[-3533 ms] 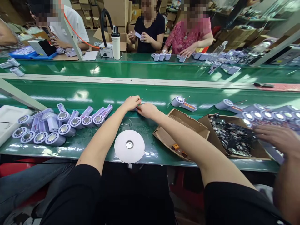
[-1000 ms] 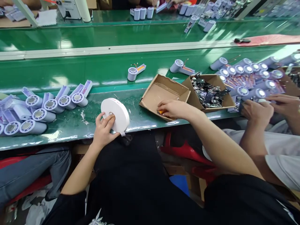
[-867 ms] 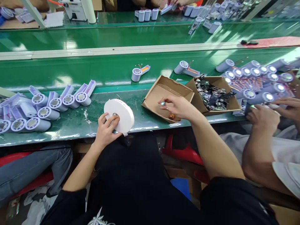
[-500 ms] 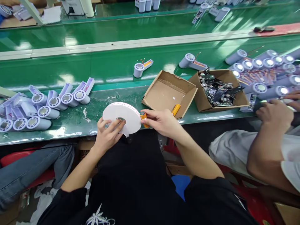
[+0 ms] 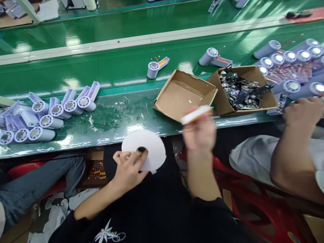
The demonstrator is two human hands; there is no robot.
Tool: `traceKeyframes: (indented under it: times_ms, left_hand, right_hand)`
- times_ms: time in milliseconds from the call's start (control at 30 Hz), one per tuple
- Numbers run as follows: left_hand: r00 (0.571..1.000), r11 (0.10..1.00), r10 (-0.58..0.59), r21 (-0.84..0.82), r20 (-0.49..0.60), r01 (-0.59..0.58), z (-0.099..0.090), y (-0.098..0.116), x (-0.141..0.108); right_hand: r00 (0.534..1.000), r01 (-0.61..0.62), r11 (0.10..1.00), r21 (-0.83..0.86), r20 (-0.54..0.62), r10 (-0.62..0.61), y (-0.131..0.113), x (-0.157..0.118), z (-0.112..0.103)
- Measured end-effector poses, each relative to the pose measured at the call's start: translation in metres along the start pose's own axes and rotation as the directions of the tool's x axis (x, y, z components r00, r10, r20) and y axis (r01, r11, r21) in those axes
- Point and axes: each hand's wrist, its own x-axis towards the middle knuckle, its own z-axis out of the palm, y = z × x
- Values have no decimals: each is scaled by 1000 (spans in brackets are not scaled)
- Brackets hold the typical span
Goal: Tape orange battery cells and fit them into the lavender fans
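My left hand [image 5: 129, 169] grips a white roll of tape [image 5: 155, 148] over my lap, its fingers hooked into the dark core hole. The roll's flat face is turned up towards me. My right hand [image 5: 200, 133], smeared by motion, is raised at the near edge of the shallow cardboard box [image 5: 181, 89]. Between its fingers is an orange cylindrical battery [image 5: 202, 114] with a white strip [image 5: 192, 114] along it. Blur hides the exact grip. The hand covers the box's near right corner.
Pale lilac fan-like housings [image 5: 42, 121] crowd the bench's left. A second carton [image 5: 270, 103] holds circuit boards [image 5: 240, 92]. Two wired housings lie on the green belt [image 5: 121, 67], beyond the box. At right, a co-worker's hand [image 5: 303, 113] is near more housings [image 5: 291, 86].
My right hand has moved right and up with the battery, away from the roll; a white strip now shows on the battery. The roll has come down towards my lap, slightly right.
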Motion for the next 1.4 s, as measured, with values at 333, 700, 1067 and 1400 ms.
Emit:
traceKeyframes:
  times_ms: [333, 700, 1067, 1400]
  left_hand:
    - [947, 941, -285, 143, -147, 306, -53, -154, 136]
    - [989, 960, 4, 276, 146, -44, -40, -200, 228]
    - [947, 908, 70, -413, 312, 69, 13, -221, 350]
    - [965, 937, -180, -264, 190, 227, 38, -202, 355]
  right_hand:
    - [986, -52, 999, 14, 158, 49, -13, -12, -4]
    - [976, -69, 998, 5, 208, 66, -18, -5, -16]
    - [773, 306, 924, -232, 626, -99, -4, 154, 162]
    - [523, 763, 273, -586, 807, 274, 47, 173, 222]
